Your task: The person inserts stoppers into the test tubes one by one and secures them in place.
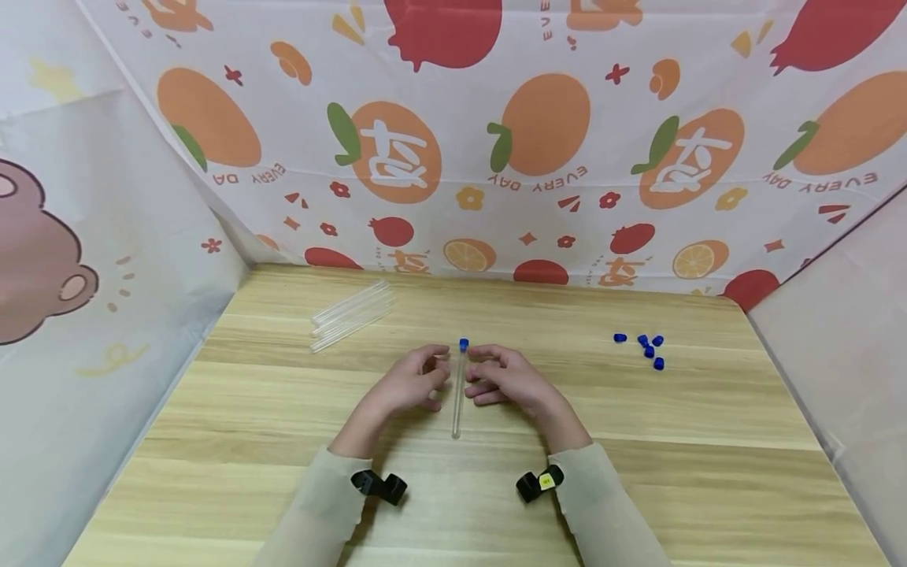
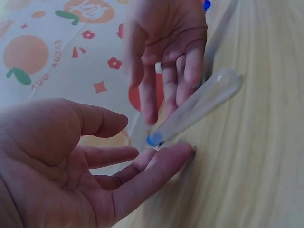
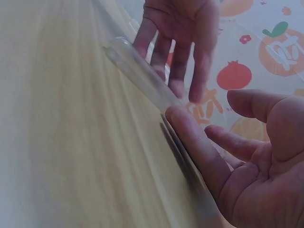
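A clear test tube [image 1: 458,394] with a blue cap [image 1: 464,345] on its far end lies on the table between the two hands. Its rounded end points toward the person. To its left is the left hand [image 1: 416,379], fingers loosely bent with nothing held in them. The right hand [image 1: 512,381] mirrors it on the other side, its fingers relaxed and close to the tube. The left wrist view shows both palms facing the tube [image 2: 199,107], thumbs apart from the fingers. In the right wrist view the right hand's fingers hide the capped end of the tube [image 3: 142,71].
Several clear tubes [image 1: 350,316] lie side by side at the back left of the wooden table [image 1: 638,488]. Several loose blue caps [image 1: 649,352] are scattered at the back right. A fruit-printed cloth [image 1: 468,197] hangs behind the table's far edge.
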`<state>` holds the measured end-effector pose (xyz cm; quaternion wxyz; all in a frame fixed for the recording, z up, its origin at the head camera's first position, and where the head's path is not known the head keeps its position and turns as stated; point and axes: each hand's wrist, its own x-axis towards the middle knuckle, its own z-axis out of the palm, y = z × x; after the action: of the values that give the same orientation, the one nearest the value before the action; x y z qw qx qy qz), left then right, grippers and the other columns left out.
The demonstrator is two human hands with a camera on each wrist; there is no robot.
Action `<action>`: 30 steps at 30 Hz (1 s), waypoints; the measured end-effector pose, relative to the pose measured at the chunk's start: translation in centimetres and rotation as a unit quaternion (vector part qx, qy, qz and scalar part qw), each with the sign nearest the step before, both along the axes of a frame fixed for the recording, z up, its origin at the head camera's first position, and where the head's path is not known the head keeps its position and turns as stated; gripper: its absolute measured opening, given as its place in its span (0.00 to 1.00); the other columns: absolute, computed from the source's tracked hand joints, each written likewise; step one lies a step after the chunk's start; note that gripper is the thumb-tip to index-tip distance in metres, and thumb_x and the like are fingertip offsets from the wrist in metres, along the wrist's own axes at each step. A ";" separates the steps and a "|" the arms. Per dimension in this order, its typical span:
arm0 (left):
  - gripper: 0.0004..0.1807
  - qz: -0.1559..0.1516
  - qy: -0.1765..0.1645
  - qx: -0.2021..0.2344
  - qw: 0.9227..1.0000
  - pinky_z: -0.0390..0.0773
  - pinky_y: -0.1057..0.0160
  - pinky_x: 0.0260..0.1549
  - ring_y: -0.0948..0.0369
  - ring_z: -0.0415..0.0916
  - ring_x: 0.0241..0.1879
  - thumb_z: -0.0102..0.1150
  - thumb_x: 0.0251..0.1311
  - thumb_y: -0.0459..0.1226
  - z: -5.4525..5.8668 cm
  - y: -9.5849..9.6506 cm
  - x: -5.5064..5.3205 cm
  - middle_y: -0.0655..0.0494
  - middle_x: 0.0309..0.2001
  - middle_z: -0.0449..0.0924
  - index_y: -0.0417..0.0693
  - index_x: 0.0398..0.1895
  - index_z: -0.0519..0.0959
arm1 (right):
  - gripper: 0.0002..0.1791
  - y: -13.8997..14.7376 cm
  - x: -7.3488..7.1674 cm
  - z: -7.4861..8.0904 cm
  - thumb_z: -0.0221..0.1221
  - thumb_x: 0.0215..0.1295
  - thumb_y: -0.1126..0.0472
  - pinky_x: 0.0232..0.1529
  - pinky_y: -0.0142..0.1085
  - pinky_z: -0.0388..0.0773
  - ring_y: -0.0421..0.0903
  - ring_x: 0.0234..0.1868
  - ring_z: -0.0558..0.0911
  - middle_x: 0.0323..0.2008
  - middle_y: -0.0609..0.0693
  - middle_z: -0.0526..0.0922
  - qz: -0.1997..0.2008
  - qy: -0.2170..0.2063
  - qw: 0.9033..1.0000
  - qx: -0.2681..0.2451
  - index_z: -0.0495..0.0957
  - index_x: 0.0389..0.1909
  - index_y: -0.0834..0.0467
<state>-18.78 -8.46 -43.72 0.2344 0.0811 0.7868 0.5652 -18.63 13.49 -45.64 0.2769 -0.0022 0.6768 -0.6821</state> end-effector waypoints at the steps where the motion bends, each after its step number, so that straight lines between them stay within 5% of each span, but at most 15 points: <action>1: 0.27 0.001 0.009 -0.004 1.000 0.88 0.55 0.35 0.47 0.77 0.48 0.49 0.74 0.35 0.0 -0.2 -0.1 0.38 0.56 0.74 0.38 0.73 0.62 | 0.26 0.1 0.0 0.0 0.55 0.74 0.59 0.44 0.43 0.87 0.52 0.43 0.87 0.51 0.63 0.81 -0.004 0.002 1.000 0.002 0.66 0.70 0.58; 5: 0.26 0.014 0.067 -0.023 0.997 0.87 0.54 0.37 0.45 0.80 0.46 0.50 0.74 0.35 0.2 -1.7 -0.8 0.36 0.54 0.76 0.37 0.72 0.63 | 0.25 0.8 -0.2 0.3 0.56 0.73 0.59 0.44 0.43 0.87 0.52 0.43 0.87 0.50 0.63 0.81 -0.023 0.006 1.000 0.002 0.68 0.68 0.59; 8: 0.24 0.039 0.146 -0.061 0.987 0.86 0.50 0.41 0.45 0.81 0.46 0.51 0.73 0.36 0.7 -3.5 -1.4 0.37 0.52 0.79 0.36 0.70 0.67 | 0.26 1.5 -0.5 0.6 0.57 0.73 0.60 0.44 0.43 0.87 0.51 0.43 0.86 0.51 0.65 0.81 -0.037 0.017 0.999 0.001 0.67 0.68 0.59; 10: 0.23 0.067 0.207 -0.097 0.971 0.84 0.48 0.45 0.45 0.82 0.46 0.51 0.72 0.35 0.9 -4.9 -1.9 0.38 0.50 0.80 0.35 0.67 0.70 | 0.26 2.2 -0.7 0.9 0.57 0.72 0.60 0.44 0.43 0.87 0.51 0.43 0.86 0.51 0.66 0.81 -0.050 0.023 0.998 0.004 0.68 0.69 0.60; 13: 0.20 0.122 0.292 -0.167 0.934 0.79 0.45 0.51 0.44 0.81 0.47 0.54 0.69 0.33 0.9 -7.0 -2.5 0.39 0.47 0.82 0.35 0.61 0.75 | 0.26 3.4 -1.0 1.3 0.58 0.72 0.60 0.45 0.44 0.87 0.51 0.43 0.86 0.52 0.68 0.80 -0.075 0.033 0.997 0.012 0.68 0.68 0.60; 16: 0.19 0.162 0.336 -0.215 0.903 0.71 0.41 0.56 0.39 0.76 0.50 0.54 0.66 0.32 0.8 -8.8 -2.7 0.35 0.48 0.81 0.33 0.57 0.78 | 0.24 5.0 -1.3 1.6 0.58 0.73 0.60 0.45 0.44 0.87 0.53 0.44 0.85 0.52 0.69 0.80 -0.107 0.055 0.992 0.037 0.70 0.67 0.62; 18: 0.18 0.180 0.345 -0.237 0.890 0.66 0.39 0.57 0.36 0.72 0.51 0.54 0.65 0.31 0.6 -9.6 -2.8 0.31 0.50 0.79 0.33 0.56 0.79 | 0.24 6.3 -1.5 1.7 0.57 0.73 0.60 0.45 0.43 0.86 0.54 0.45 0.84 0.51 0.68 0.80 -0.129 0.086 0.985 0.077 0.71 0.66 0.62; 23: 0.17 0.188 0.342 -0.270 0.880 0.62 0.38 0.58 0.34 0.66 0.56 0.54 0.66 0.32 0.1 -10.5 -2.7 0.28 0.54 0.75 0.32 0.55 0.79 | 0.23 10.0 -1.3 1.8 0.56 0.73 0.56 0.45 0.41 0.84 0.56 0.50 0.81 0.55 0.61 0.77 -0.179 0.157 0.944 0.228 0.73 0.66 0.59; 30: 0.16 0.155 0.347 -0.301 0.875 0.64 0.37 0.60 0.33 0.69 0.55 0.54 0.67 0.32 -0.3 -10.3 -3.0 0.28 0.52 0.77 0.31 0.54 0.79 | 0.27 14.4 -0.4 1.1 0.57 0.70 0.58 0.44 0.42 0.77 0.56 0.52 0.78 0.66 0.63 0.71 -0.233 0.201 0.870 0.386 0.71 0.69 0.57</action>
<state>-21.82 -18.71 -44.03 -0.1310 0.0748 0.9522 0.2655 -19.04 27.92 -44.50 -0.0535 0.1255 0.9082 -0.3957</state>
